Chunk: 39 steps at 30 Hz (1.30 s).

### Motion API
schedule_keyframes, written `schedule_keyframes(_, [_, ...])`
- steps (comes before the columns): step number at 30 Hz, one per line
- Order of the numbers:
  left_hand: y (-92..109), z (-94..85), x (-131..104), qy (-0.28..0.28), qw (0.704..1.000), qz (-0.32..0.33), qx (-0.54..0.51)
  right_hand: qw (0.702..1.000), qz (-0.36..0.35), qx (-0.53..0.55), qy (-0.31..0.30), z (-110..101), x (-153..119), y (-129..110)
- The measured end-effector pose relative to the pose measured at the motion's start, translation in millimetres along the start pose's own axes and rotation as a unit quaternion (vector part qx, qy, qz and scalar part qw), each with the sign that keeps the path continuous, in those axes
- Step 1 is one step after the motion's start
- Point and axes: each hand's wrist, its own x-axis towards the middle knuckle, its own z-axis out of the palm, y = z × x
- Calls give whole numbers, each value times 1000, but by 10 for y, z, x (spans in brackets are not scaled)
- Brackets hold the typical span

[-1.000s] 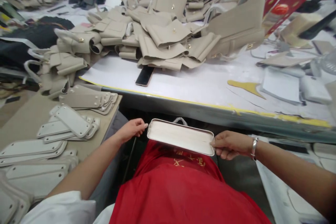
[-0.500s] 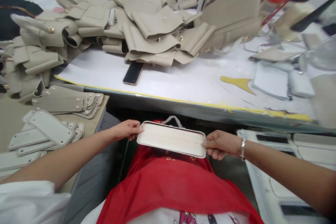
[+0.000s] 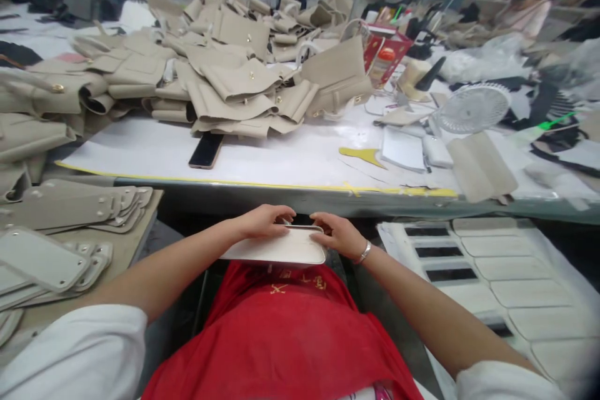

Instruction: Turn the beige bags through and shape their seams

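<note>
Both — left hand (image 3: pixel 263 223) and right hand (image 3: pixel 344 236) — pinch the white piece (image 3: pixel 284 250) along its far edge.

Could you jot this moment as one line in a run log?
left hand: on white piece | right hand: at its right end | black phone: on white tabletop | beige pieces: heaped behind phone

1. Red apron (image 3: pixel 262 350): gold characters (image 3: pixel 319 281) across the lap area, Chinese-looking. Strokes visible, but too small and blurred to read reliably.
2. Red bag (image 3: pixel 379 44), far side of table: pale marks on its side. Blurred; can't tell lettering from pattern.
3. White cloth (image 3: pixel 359 394) at bottom edge: pinkish print, mostly cut off, unreadable.
4. Net: zero legible text.
</note>
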Motion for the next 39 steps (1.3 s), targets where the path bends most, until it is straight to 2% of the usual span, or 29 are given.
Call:
schedule_keyframes(2, [33, 68, 116, -21, 1000, 14, 1, 994, -63, -89, 19, 38, -10, -25])
schedule_keyframes(5, [19, 86, 119, -19, 999, 34, 21, 979, -128, -158, 27, 55, -23, -34])
schedule_keyframes(10, [32, 101, 14, -6, 993, 86, 83, 971, -153, -184, 23, 55, -59, -34])
schedule_keyframes(15, [61, 151, -5, -14, 956, 163, 243, 961, -174, -213, -14, -25, -39, -143])
schedule_keyframes(18, [49, 160, 4, -25, 936, 179, 302, 969, -136, -200, -47, -98, 77, -222])
schedule_keyframes(22, [22, 156, 16, -31, 930, 180, 320, 981, -16, -128, -146, -147, 332, -244])
schedule_keyframes(24, [4, 140, 11, -38, 931, 176, 316, 976, 41, -79, -200, -139, 460, -217])
schedule_keyframes(26, [-21, 104, -11, -47, 936, 176, 301, 965, 70, -23, -253, -111, 575, -182])
schedule_keyframes(32, [-158, -108, -204, -59, 952, 183, 239, 924, 83, 102, -359, 53, 880, -171])
schedule_keyframes(35, [-248, -201, -332, -56, 956, 174, 229, 907, 70, 124, -397, 173, 1050, -200])
schedule_keyframes(39, [-374, -296, -504, -62, 959, 154, 230, 899, 36, 121, -419, 358, 1267, -276])
